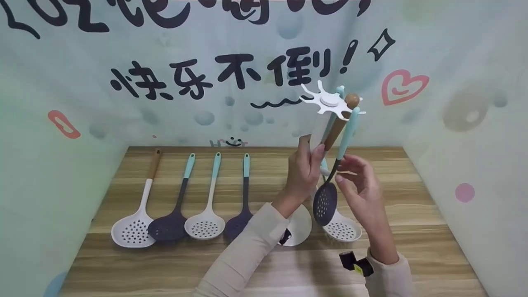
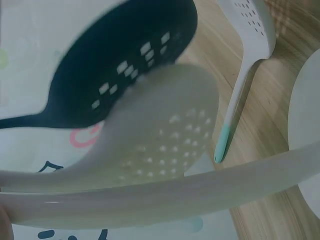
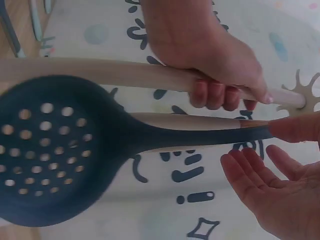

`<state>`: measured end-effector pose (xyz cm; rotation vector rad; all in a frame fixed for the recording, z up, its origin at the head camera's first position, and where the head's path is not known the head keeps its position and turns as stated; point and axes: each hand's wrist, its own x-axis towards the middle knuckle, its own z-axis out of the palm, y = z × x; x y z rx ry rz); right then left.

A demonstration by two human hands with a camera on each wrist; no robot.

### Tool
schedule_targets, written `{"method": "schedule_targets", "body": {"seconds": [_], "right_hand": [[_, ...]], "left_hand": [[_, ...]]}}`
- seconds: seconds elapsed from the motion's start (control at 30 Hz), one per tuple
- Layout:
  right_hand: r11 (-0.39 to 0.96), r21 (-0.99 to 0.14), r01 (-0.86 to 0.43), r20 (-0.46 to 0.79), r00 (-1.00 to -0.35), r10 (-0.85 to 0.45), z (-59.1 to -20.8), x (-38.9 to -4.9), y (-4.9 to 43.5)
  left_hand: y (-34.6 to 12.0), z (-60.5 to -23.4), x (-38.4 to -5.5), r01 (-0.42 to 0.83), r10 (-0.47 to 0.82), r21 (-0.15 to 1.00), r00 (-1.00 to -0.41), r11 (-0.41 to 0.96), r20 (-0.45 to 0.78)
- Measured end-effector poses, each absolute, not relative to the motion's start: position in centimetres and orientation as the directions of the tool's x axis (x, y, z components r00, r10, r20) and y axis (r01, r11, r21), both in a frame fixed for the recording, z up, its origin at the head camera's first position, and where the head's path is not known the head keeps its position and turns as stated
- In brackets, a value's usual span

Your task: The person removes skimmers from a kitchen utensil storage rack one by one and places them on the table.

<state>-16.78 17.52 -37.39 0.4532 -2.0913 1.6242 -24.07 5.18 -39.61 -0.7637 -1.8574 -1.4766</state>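
one dark skimmer hangs just beside right hand fingertips.

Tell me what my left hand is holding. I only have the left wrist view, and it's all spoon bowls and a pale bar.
Observer: Your left hand grips the white pole of a utensil rack, which is tilted.
Operator: Where is my right hand?
Observer: Your right hand is beside the teal handle of the dark skimmer, which hangs from the rack's hook ring. The fingers are spread, not wrapped round the handle.
Operator: I see one utensil lying on the wood. Are there more?
Observer: Yes, a row of four utensils lies on the wooden table, on the left of the rack.
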Motion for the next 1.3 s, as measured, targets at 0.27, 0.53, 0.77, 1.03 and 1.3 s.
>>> {"method": "schedule_targets", "body": {"seconds": [0.27,0.53,0.77,1.03,1.3], "right_hand": [[0.18,-0.887,-0.426,0.443,-0.894,0.066,-40.1,-17.7,17.1],[0.196,-0.903,-0.381,0.416,-0.889,0.19,-40.9,-17.7,16.7],[0.201,-0.901,-0.385,0.426,-0.874,0.235,-40.5,-17.2,16.6],[0.204,-0.885,-0.419,0.46,-0.855,0.238,-39.6,-16.5,17.1],[0.216,-0.888,-0.405,0.447,-0.872,0.201,-39.1,-15.3,18.7]], "left_hand": [[5.2,-39.8,-24.0,0.76,0.04,0.617,-0.636,0.205,0.771],[5.3,-39.8,-24.0,0.767,0.043,0.61,-0.629,0.199,0.776],[5.2,-39.9,-24.0,0.763,0.042,0.615,-0.634,0.199,0.772],[5.1,-40.0,-24.0,0.765,0.044,0.616,-0.633,0.187,0.773],[5.2,-40.0,-24.0,0.768,0.052,0.614,-0.631,0.179,0.774]]}}
